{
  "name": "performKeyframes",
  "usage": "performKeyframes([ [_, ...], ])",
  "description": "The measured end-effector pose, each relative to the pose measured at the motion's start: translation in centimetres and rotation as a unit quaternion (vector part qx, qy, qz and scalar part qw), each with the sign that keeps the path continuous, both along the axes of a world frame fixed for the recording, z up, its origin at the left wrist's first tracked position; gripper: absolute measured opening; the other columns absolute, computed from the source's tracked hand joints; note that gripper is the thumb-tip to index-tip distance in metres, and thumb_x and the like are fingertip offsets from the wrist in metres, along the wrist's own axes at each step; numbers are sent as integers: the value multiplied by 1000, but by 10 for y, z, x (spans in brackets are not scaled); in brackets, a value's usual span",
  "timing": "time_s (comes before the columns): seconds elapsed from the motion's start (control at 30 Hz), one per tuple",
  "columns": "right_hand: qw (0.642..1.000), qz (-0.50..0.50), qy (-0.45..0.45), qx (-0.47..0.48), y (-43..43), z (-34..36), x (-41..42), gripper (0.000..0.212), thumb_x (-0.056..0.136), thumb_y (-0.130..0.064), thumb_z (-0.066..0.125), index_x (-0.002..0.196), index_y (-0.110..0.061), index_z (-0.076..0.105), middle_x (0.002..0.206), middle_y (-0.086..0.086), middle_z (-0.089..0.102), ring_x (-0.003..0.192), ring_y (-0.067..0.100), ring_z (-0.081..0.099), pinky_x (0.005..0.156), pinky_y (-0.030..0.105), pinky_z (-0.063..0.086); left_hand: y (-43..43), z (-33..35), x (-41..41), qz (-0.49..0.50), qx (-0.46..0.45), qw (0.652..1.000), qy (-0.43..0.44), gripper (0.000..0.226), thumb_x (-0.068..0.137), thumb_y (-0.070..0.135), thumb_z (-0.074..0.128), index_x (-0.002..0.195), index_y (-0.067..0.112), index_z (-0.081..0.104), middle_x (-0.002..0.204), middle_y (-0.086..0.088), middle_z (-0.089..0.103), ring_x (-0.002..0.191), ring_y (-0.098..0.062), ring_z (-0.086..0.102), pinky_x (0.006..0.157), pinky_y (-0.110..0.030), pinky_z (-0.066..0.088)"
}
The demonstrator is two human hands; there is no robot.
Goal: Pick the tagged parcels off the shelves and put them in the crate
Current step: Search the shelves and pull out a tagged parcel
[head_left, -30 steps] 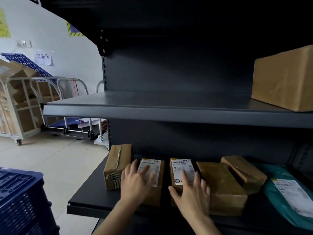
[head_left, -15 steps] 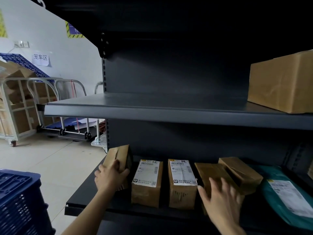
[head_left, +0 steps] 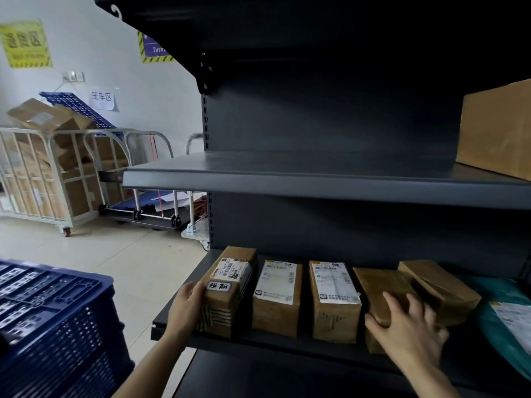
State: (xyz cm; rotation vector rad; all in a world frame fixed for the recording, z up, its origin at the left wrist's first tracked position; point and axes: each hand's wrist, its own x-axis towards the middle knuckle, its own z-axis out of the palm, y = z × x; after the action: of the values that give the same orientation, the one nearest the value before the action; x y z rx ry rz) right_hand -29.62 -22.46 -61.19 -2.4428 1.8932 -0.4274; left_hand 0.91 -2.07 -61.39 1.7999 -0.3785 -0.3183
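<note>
The left hand (head_left: 186, 307) is closed around the tagged parcel (head_left: 228, 288) at the left front corner of the lower shelf (head_left: 172, 328). It should be lifted straight out, clear of the neighbouring parcel (head_left: 275, 297), toward the crate (head_left: 57, 326). The right hand (head_left: 413, 331) is laid flat, fingers spread, on a brown box (head_left: 385, 288).

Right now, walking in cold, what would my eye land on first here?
Probably the row of brown cardboard parcels on the dark lower shelf, above all the leftmost parcel, which carries a white handwritten tag and is gripped at its side by the left hand. The right hand rests on an unlabelled parcel further right. A blue plastic crate fills the lower left corner.
</note>
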Motion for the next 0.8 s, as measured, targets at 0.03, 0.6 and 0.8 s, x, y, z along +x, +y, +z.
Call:
performKeyframes([
  [0.03,1000,2,0,-3,2,-1,2,76,76,-78,34,142,-45,18,154,0,18,138,26,16,103,48,31,0,3,-3,10,14,999,-39,48,94,38,49,132,9,47,127,-15,58,118,-32,53,101,-43,40],
  [0.6,1000,21,-7,-17,15,-6,-2,79,76,-77,35,144,-44,13,157,-1,10,143,23,8,108,49,26,-22,6,-42,-32,153,971,-182,89,64,41,79,131,7,33,127,-10,38,123,-28,38,96,-40,41],
  [0.8,1000,19,3,-8,15,-6,-1,78,77,-75,36,145,-43,15,158,0,10,143,25,8,108,49,23,-23,4,-40,-27,162,970,-181,91,64,35,82,134,3,33,130,-16,37,123,-33,38,98,-47,40],
])
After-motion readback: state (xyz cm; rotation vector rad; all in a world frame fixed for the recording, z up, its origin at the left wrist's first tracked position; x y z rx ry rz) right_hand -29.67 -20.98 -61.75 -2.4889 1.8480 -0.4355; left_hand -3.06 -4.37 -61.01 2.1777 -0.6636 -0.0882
